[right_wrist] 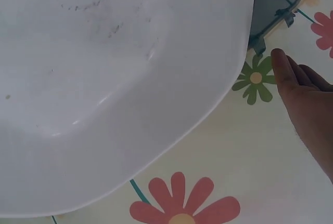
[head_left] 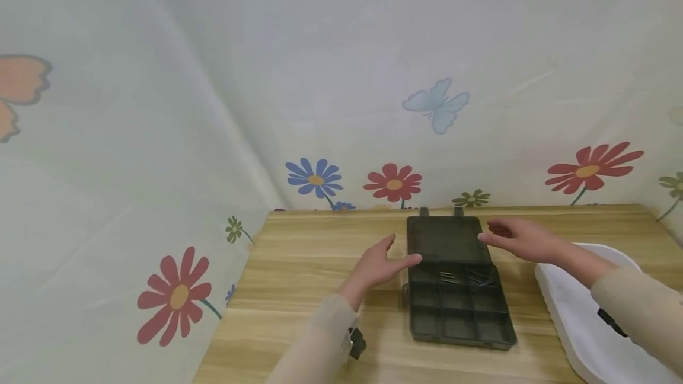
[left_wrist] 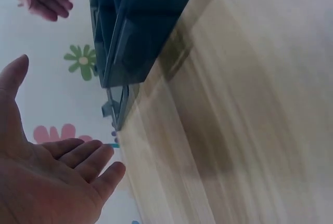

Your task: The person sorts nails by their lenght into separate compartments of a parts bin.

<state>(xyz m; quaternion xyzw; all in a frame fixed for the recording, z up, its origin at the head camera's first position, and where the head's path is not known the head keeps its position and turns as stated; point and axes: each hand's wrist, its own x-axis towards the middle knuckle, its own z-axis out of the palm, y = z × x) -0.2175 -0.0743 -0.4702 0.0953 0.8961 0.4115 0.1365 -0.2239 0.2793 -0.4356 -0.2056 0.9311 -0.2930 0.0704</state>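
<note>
A dark, see-through compartment box [head_left: 445,325] lies on the table with its lid [head_left: 445,239] folded back toward the wall. Several thin screws [head_left: 482,280] lie in its far compartments; the nearer ones look bare. My left hand [head_left: 380,264] is held at the box's left side near the hinge, its fingers extended and thumb apart, holding nothing. Beside the lid's right edge is my right hand [head_left: 520,239], fingers loosely bent and grasping nothing. In the left wrist view the left palm [left_wrist: 49,182] faces the box's side wall [left_wrist: 140,37]. Whether either hand touches the box, I cannot tell.
A white tray [head_left: 560,307] stands on the right of the wooden table [head_left: 309,265], beneath my right forearm. Its inside shows small dark marks in the right wrist view. A flower-printed cloth wall [head_left: 341,76] rises behind and to the left.
</note>
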